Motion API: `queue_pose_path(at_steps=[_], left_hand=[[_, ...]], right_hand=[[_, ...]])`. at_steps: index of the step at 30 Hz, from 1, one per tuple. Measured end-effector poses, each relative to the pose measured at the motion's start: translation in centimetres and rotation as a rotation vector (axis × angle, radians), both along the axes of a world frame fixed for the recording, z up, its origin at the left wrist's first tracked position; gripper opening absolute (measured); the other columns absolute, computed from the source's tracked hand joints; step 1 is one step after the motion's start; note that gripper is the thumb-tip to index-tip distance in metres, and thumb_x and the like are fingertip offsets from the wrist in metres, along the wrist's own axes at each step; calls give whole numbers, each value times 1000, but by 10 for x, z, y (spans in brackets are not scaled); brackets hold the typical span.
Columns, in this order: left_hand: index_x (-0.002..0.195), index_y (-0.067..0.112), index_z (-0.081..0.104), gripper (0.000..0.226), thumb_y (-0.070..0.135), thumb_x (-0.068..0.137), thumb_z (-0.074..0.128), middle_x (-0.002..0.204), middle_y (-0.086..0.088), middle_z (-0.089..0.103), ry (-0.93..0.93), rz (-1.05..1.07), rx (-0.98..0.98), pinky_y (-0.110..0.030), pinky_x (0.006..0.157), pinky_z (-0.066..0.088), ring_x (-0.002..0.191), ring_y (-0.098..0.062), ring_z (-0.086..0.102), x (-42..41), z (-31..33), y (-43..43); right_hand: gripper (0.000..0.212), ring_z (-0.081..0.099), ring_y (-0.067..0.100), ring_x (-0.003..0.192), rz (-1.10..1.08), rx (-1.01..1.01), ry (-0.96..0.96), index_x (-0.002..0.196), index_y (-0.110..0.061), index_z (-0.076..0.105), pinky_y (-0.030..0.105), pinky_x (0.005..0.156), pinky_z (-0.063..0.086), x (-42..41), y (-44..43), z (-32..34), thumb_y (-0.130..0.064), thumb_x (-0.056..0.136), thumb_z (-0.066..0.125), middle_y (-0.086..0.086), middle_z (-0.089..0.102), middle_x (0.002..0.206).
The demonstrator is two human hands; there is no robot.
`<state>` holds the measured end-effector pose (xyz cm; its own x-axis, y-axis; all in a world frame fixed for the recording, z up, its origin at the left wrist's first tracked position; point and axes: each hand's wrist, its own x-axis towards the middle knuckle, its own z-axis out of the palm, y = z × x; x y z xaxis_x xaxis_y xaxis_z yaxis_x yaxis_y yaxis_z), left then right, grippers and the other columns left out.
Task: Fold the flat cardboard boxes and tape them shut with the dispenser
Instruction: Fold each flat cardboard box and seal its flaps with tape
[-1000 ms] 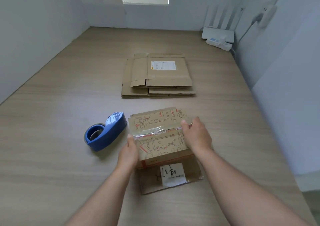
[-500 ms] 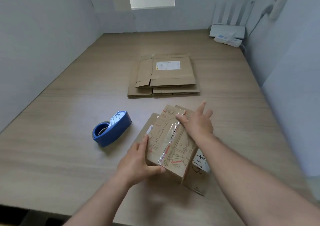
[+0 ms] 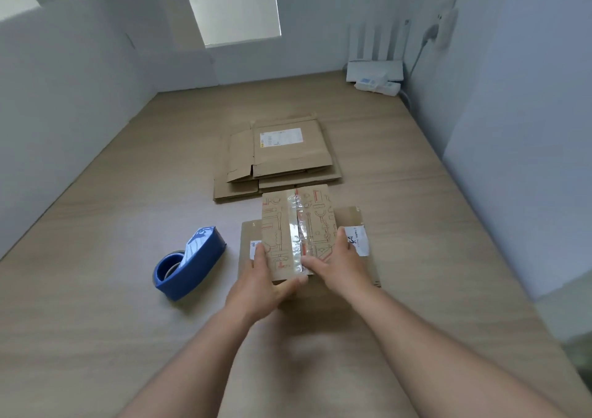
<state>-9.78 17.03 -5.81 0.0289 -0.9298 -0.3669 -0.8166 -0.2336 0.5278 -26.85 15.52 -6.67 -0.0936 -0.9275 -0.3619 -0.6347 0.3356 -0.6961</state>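
The left hand (image 3: 259,276) and right hand (image 3: 341,262) clasp the printed box (image 3: 275,225) at its near end. Rubbing the tape (image 3: 292,222) flat over that edge should secure the seam.

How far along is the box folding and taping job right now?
Done: the printed box has clear tape along its top seam. In hand: the left hand and right hand both grip that box, over a flat cardboard piece. Left: the stack of flat boxes behind it is unfolded, and the blue dispenser lies on the table, touched by neither hand.
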Motion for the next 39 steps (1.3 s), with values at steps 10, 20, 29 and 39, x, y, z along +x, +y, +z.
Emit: queue_pose_path(at_steps=[10,20,29,39], left_hand=[[136,4,37,65,46,90,57,136,-13,47,-320,315,-141,-40,95,43,125,-30,45,102,3,-25],[91,15,55,24,37,83,62,73,1,52,-359,291,152,-25,54,36,66,-15,51,132,0,-61],[103,21,52,31,50,94,49,81,3,61,-411,52,-300,-27,63,40,71,-19,54,105,37,-52],[126,26,44,51,59,88,53,108,7,63,-282,-488,-358,-29,79,50,96,-15,59,49,85,-23]], right_hand=[[107,46,19,127,14,-14,-22,146,-28,17,46,105,41,0,-15,-2,-73,61,63,-6,43,144],[83,51,14,120,29,-30,-118,141,-33,27,43,105,43,-1,-19,-2,-48,74,74,-8,50,133],[120,44,15,128,41,-12,-81,148,-34,13,43,109,38,-6,-21,-10,-85,51,62,-7,42,143],[69,50,0,120,-47,-198,-652,138,-24,47,24,104,36,-9,-5,65,-48,75,59,-9,53,137]])
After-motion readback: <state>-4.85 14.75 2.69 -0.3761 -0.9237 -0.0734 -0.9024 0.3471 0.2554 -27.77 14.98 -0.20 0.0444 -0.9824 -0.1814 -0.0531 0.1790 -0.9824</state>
